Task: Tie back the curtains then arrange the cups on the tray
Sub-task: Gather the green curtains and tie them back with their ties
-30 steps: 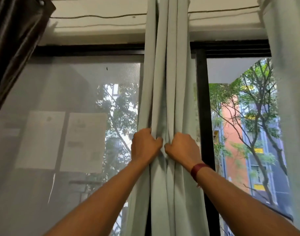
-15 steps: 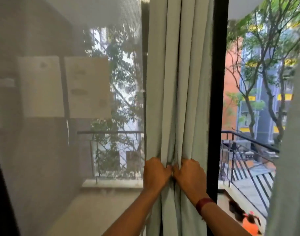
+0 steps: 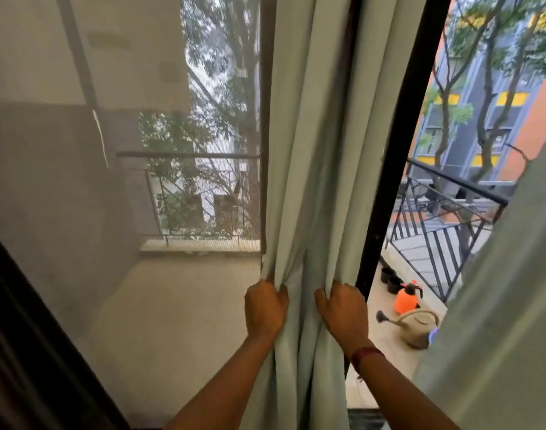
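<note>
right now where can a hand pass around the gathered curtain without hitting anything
Free: left of the pale green curtain, in front of the mesh screen, beside the left hand. Tight: right of the right hand, where the black window frame stands just beyond the folds. Crowded on the balcony: orange sprayer, watering can.

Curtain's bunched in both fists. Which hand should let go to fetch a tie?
Probably the right hand: it grips the curtain at the edge beside the black frame. The left hand clamps the thicker fold and could hold the bundle alone. No tie is visible.
</note>
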